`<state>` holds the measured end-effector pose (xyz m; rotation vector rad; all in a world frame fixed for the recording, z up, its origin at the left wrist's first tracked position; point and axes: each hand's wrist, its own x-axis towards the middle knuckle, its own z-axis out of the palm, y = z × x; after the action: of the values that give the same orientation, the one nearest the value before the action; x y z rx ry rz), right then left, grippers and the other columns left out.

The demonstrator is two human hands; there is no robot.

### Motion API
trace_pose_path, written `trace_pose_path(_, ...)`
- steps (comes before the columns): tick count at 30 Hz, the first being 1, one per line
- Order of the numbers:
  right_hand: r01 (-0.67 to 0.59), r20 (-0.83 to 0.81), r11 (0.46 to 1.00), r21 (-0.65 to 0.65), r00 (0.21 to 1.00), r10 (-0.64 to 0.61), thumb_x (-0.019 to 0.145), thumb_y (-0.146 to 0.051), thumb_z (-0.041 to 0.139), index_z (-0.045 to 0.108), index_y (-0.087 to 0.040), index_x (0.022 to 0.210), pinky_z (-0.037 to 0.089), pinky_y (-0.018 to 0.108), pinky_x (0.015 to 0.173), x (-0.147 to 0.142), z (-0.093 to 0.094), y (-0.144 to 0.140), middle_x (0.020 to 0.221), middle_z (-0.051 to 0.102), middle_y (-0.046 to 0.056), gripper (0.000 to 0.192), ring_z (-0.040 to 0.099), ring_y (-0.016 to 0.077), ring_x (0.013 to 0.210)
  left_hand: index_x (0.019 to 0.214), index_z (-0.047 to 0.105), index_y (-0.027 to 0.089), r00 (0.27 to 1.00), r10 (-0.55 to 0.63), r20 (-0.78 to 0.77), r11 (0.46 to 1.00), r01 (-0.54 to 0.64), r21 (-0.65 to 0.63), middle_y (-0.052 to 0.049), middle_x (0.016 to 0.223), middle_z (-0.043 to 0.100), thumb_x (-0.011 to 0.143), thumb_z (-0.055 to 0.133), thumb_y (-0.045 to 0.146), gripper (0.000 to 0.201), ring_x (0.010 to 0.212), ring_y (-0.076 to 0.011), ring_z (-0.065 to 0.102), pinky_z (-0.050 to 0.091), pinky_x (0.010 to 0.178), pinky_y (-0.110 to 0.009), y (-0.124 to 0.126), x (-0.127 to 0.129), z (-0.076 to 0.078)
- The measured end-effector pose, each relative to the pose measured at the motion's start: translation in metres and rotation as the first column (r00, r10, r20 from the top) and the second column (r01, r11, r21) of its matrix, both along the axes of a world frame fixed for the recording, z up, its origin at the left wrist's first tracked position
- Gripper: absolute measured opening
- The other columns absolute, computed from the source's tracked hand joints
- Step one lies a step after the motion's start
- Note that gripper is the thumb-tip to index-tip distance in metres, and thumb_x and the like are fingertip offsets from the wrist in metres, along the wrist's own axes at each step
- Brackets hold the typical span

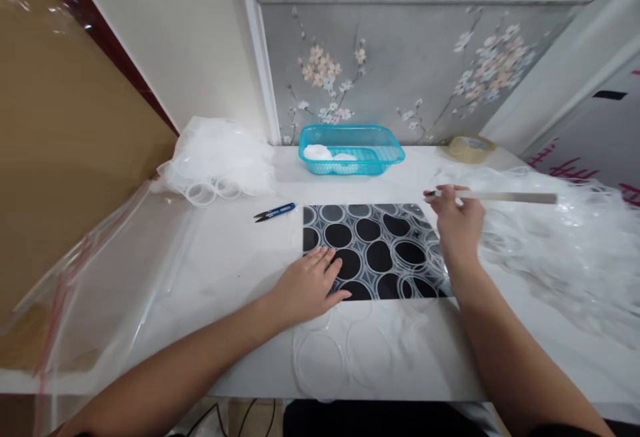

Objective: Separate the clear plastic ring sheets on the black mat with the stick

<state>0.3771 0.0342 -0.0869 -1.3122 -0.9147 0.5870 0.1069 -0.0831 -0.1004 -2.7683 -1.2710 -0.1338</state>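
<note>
1. While my left hand [311, 285] lies flat and released, palm down on the near left corner of the black mat with circles [373, 250], my right hand [456, 220] is closed around one end of a pale flat strip [500, 196], held level above the mat's far right corner and pointing right.
2. The mat lies square in the middle of the white bench [240, 257]. Its near edge sits well back from the bench's front edge, and clear plastic rings [320, 364] lie loose on the strip between.
3. Open room is mostly to the left of the mat, where only the blue-handled snips [274, 212] lie, just off the mat's far left corner.
4. I can read no writing; the red marks on the panel [575, 170] at far right are too cut off to make out.
5. A heap of clear rings and film [565, 244] crowds the right side, close beside my right wrist. Another white heap [220, 157] sits at the far left, a turquoise basket [353, 149] stands against the wall behind the mat, and a roll of tape [470, 146] lies to its right.
6. A clear plastic bag [100, 290] drapes over the bench's left edge.
</note>
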Motion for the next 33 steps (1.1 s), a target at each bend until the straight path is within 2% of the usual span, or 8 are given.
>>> trace_pose_path(3, -0.219, -0.551, 0.964, -0.153, 0.828, 0.101, 0.092, -0.028, 0.046, 0.056, -0.021, 0.082, 0.055, 0.03, 0.076, 0.006, 0.0, -0.006, 0.072, 0.068, 0.004, 0.016, 0.068, 0.0148, 0.078, 0.128, 0.055, 0.009, 1.0, 0.0, -0.025, 0.999, 0.0, 0.037, -0.018, 0.135, 0.052, 0.099, 0.033, 0.054, 0.058, 0.127, -0.0274, 0.049, 0.035, 0.108, -0.038, -0.003, 0.003, 0.002)
trace_pose_path(8, -0.405, -0.783, 0.911, -0.071, 0.589, 0.201, 0.089, -0.027, 0.048, 0.056, -0.024, 0.082, 0.058, 0.03, 0.078, -0.014, 0.001, -0.014, 0.086, 0.068, 0.003, 0.011, 0.068, 0.0133, 0.083, 0.128, 0.055, 0.006, 0.994, 0.09, -0.069, 0.993, -0.085, 0.077, -0.021, 0.132, 0.053, 0.097, 0.04, 0.054, 0.059, 0.125, -0.0325, 0.049, 0.039, 0.105, -0.043, -0.016, 0.011, 0.005)
trace_pose_path(12, -0.498, -0.613, 0.86, 0.11, 0.648, 0.453, 0.088, -0.038, 0.05, 0.058, -0.027, 0.085, 0.056, 0.035, 0.085, -0.031, 0.001, -0.018, 0.081, 0.065, 0.001, 0.014, 0.066, 0.0139, 0.079, 0.128, 0.056, 0.004, 0.978, 0.191, -0.081, 0.978, -0.183, 0.096, -0.026, 0.129, 0.053, 0.091, 0.045, 0.063, 0.07, 0.122, -0.0381, 0.051, 0.044, 0.1, -0.047, -0.028, 0.016, 0.003)
trace_pose_path(16, -0.666, -0.416, 0.742, 0.07, 0.657, 0.629, 0.09, -0.046, 0.046, 0.059, -0.026, 0.094, 0.054, 0.037, 0.086, -0.058, 0.005, -0.025, 0.092, 0.068, 0.004, 0.024, 0.066, 0.0149, 0.078, 0.128, 0.056, 0.003, 0.965, 0.251, -0.078, 0.966, -0.243, 0.092, -0.029, 0.128, 0.052, 0.087, 0.046, 0.069, 0.078, 0.12, -0.0407, 0.051, 0.044, 0.1, -0.049, -0.032, 0.018, 0.002)
trace_pose_path(19, -0.8, -0.244, 0.598, -0.058, 0.592, 0.768, 0.088, -0.049, 0.05, 0.063, -0.022, 0.094, 0.054, 0.038, 0.084, -0.087, 0.005, -0.033, 0.094, 0.071, 0.006, 0.03, 0.067, 0.0174, 0.079, 0.129, 0.056, 0.004, 0.958, 0.28, -0.066, 0.959, -0.275, 0.068, -0.029, 0.129, 0.051, 0.086, 0.046, 0.07, 0.079, 0.121, -0.0429, 0.05, 0.043, 0.099, -0.051, -0.031, 0.018, 0.003)
trace_pose_path(23, -0.865, 0.145, 0.438, -0.245, 0.414, 0.899, 0.088, -0.045, 0.053, 0.071, -0.018, 0.085, 0.051, 0.034, 0.083, -0.118, -0.001, -0.038, 0.091, 0.072, 0.006, 0.033, 0.066, 0.0196, 0.086, 0.13, 0.056, 0.005, 0.945, 0.323, -0.058, 0.946, -0.321, 0.037, -0.029, 0.13, 0.051, 0.085, 0.048, 0.07, 0.08, 0.118, -0.0468, 0.051, 0.044, 0.096, -0.054, -0.03, 0.019, 0.006)
trace_pose_path(26, -0.865, 0.274, 0.418, -0.277, 0.346, 0.897, 0.091, -0.041, 0.049, 0.072, -0.017, 0.085, 0.05, 0.033, 0.083, -0.127, -0.004, -0.039, 0.094, 0.072, 0.006, 0.033, 0.066, 0.0205, 0.091, 0.131, 0.054, 0.004, 0.944, 0.325, -0.06, 0.946, -0.324, 0.023, -0.03, 0.128, 0.052, 0.084, 0.049, 0.071, 0.082, 0.115, -0.0474, 0.052, 0.044, 0.095, -0.055, -0.031, 0.02, 0.006)
trace_pose_path(33, -0.858, 0.353, 0.431, -0.279, 0.326, 0.877, 0.092, -0.037, 0.049, 0.072, -0.018, 0.086, 0.049, 0.032, 0.084, -0.13, -0.007, -0.041, 0.092, 0.072, 0.006, 0.031, 0.065, 0.0213, 0.095, 0.132, 0.053, 0.006, 0.942, 0.33, -0.067, 0.944, -0.33, 0.013, -0.03, 0.129, 0.051, 0.084, 0.049, 0.071, 0.081, 0.112, -0.0486, 0.054, 0.043, 0.093, -0.059, -0.033, 0.021, 0.006)
